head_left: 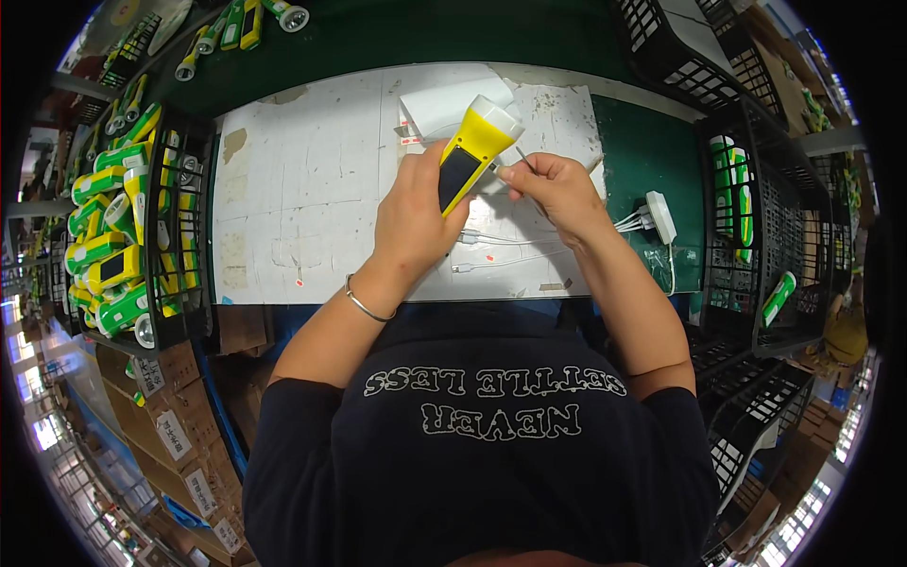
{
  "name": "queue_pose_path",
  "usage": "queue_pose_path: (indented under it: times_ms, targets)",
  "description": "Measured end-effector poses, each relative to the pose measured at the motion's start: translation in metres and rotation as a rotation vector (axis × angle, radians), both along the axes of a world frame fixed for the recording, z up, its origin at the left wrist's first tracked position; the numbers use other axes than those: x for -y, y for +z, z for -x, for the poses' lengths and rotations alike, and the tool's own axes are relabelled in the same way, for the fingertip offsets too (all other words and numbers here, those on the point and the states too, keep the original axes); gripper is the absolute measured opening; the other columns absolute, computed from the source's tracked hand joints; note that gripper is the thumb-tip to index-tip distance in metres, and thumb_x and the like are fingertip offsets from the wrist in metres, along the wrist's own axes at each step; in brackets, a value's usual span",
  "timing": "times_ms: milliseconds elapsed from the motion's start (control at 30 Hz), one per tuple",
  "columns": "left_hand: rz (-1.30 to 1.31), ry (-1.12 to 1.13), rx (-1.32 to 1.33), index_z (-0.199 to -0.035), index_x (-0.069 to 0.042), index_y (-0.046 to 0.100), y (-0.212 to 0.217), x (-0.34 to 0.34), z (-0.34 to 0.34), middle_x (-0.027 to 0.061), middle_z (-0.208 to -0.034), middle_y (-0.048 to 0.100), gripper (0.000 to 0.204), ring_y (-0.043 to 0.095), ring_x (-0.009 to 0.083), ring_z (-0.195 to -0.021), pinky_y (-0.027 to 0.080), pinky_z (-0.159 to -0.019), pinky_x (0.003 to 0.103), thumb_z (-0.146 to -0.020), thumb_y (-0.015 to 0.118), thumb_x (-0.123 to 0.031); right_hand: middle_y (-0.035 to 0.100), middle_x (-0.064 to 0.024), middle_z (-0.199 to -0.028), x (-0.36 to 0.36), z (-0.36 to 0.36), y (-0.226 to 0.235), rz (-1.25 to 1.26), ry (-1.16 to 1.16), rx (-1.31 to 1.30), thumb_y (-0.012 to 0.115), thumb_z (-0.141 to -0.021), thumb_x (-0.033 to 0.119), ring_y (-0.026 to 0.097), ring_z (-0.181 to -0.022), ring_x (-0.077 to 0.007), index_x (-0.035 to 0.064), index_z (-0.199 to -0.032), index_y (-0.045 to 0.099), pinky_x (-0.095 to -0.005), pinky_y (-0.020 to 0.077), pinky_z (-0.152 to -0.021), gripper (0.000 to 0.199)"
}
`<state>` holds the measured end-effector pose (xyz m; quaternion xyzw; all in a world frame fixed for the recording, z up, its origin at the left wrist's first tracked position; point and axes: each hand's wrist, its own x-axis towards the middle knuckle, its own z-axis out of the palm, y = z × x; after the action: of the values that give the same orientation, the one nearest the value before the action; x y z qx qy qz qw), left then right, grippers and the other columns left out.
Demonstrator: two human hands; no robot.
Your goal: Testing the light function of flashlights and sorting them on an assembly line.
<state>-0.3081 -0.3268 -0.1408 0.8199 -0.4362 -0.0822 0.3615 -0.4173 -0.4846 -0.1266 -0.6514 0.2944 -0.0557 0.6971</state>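
Note:
My left hand is wrapped round a yellow flashlight with a white lens rim and a dark panel on its face. The flashlight is tilted, its head pointing away and to the right. At its right side my right hand is closed in a pinch on what looks like the small plug of a charging cable. More white charging cables lie on the worktop below the hands, their ends to the left. They run right to a white multi-port charger.
A roll of white labels lies behind the flashlight on the worn white board. A black crate full of green and yellow flashlights stands left. Another black crate with a few stands right. Several flashlights lie at the back.

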Motion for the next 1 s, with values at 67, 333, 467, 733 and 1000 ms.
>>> queue_pose_path:
  times_ms: [67, 333, 467, 733, 1000]
  targets:
    - [0.104, -0.027, 0.096, -0.124, -0.005, 0.038, -0.002, 0.001, 0.000, 0.0166, -0.098, 0.051, 0.061, 0.056, 0.0351, -0.085, 0.048, -0.069, 0.040, -0.071, 0.067, -0.015, 0.060, -0.0023, -0.068, -0.002, 0.000, -0.002, -0.061, -0.025, -0.021, 0.068, -0.079, 0.019, 0.051, -0.063, -0.0062, 0.0001, -0.079, 0.062, -0.0194, 0.0389, -0.059, 0.019]
    - [0.101, -0.057, 0.060, -0.122, -0.009, 0.040, 0.002, 0.002, -0.001, 0.0152, -0.097, 0.051, 0.058, 0.056, 0.0344, -0.082, 0.049, -0.066, 0.040, -0.071, 0.067, -0.014, 0.060, -0.0023, -0.067, 0.004, -0.001, -0.002, 0.125, 0.021, -0.027, 0.069, -0.078, 0.018, 0.052, -0.062, -0.0063, 0.0008, -0.077, 0.062, -0.0189, 0.0395, -0.060, 0.018]
    - [0.102, -0.055, 0.048, -0.121, -0.010, 0.041, 0.003, 0.004, 0.001, 0.0147, -0.100, 0.051, 0.056, 0.056, 0.0346, -0.086, 0.049, -0.069, 0.040, -0.071, 0.066, -0.014, 0.060, -0.0024, -0.067, 0.003, 0.000, -0.002, 0.059, 0.016, 0.018, 0.069, -0.078, 0.018, 0.052, -0.062, -0.0063, 0.0006, -0.076, 0.062, -0.0184, 0.0391, -0.061, 0.019]
    - [0.454, 0.149, 0.213, -0.125, 0.000, 0.038, 0.035, -0.026, -0.057, 0.0171, -0.103, 0.051, 0.064, 0.053, 0.0303, -0.094, 0.044, -0.084, 0.036, -0.073, 0.070, -0.021, 0.055, 0.0005, -0.063, 0.000, 0.011, -0.012, 0.359, -0.005, 0.120, 0.067, -0.079, 0.015, 0.047, -0.059, -0.0047, 0.0011, -0.074, 0.060, -0.0198, 0.0384, -0.054, 0.016]
    - [0.730, 0.588, -0.254, -0.116, 0.003, 0.046, 0.119, -0.171, -0.177, 0.0080, -0.097, 0.057, 0.054, 0.054, 0.0144, -0.083, 0.045, -0.071, 0.028, -0.077, 0.069, -0.026, 0.056, -0.0007, -0.084, 0.012, 0.002, -0.030, 0.313, 0.008, 0.174, 0.062, -0.084, 0.013, 0.049, -0.075, -0.0058, 0.0001, -0.096, 0.057, -0.0190, 0.0400, -0.067, 0.018]
